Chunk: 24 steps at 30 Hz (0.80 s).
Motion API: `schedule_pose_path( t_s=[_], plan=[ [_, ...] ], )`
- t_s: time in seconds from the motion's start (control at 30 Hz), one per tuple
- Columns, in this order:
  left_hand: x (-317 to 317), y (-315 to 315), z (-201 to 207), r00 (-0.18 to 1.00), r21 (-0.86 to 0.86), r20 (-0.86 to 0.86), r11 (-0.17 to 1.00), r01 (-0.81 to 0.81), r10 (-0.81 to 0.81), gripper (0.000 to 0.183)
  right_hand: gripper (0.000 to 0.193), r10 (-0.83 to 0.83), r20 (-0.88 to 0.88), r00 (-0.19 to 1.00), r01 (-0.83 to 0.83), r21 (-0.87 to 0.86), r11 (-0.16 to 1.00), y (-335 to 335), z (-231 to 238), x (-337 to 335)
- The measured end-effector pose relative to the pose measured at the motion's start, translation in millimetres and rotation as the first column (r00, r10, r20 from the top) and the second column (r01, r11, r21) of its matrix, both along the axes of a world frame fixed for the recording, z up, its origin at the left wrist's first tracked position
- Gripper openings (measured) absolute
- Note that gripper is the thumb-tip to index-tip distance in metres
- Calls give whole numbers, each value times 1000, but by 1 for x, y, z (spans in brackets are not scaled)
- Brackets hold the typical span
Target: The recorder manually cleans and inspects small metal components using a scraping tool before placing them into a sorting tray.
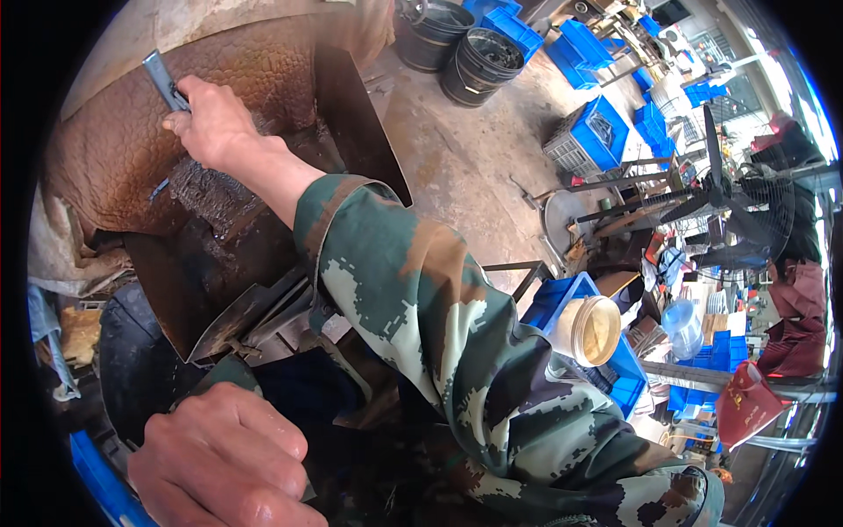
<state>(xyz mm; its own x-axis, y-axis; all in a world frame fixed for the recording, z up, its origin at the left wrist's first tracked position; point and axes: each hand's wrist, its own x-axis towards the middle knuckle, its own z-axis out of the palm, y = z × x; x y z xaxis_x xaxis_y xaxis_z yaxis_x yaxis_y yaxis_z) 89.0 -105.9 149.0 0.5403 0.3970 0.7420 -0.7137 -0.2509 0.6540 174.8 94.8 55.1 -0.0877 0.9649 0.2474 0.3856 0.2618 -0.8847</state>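
Note:
My right hand (215,123) reaches far forward at the upper left, its fingers closed round a flat grey metal piece (162,77) that sticks up past them. Right beside it curves a large brown, wrinkled, wet-looking surface (114,167). Under my right wrist lies a dark, lumpy wet mass (211,198) inside a rusty metal trough (356,114). A thin bluish piece (159,188) shows at the edge of that mass. Close to me at the lower left, my left hand (224,457) is curled with its knuckles up; what it holds, if anything, is hidden.
Black buckets (481,66) stand on the floor beyond the trough. A blue crate (601,132) and a black fan (716,189) are to the right. Nearer, a cream plastic tub (588,331) rests at a blue bin (628,378). A red pouch-like thing (748,404) hangs at the far right.

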Motion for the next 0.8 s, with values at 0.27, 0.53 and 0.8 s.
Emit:
schedule_pose_path(
  t_s=[0.27, 0.53, 0.8],
  plan=[
    [-10, 16, -10, 983, 14, -36, 984, 178, -178, 19, 34, 16, -17, 1000, -16, -33, 999, -11, 11, -3],
    [-13, 26, -21, 511, -284, -359, 431, -857, 781, 47, 39, 23, 12, 1000, -23, 1, 1000, 10, -9, -5],
    [-55, 119, -45, 605, -381, -297, 490, -784, 738, 32, 43, 46, 46, 998, -43, -53, 998, -9, 4, -11]
  ],
)
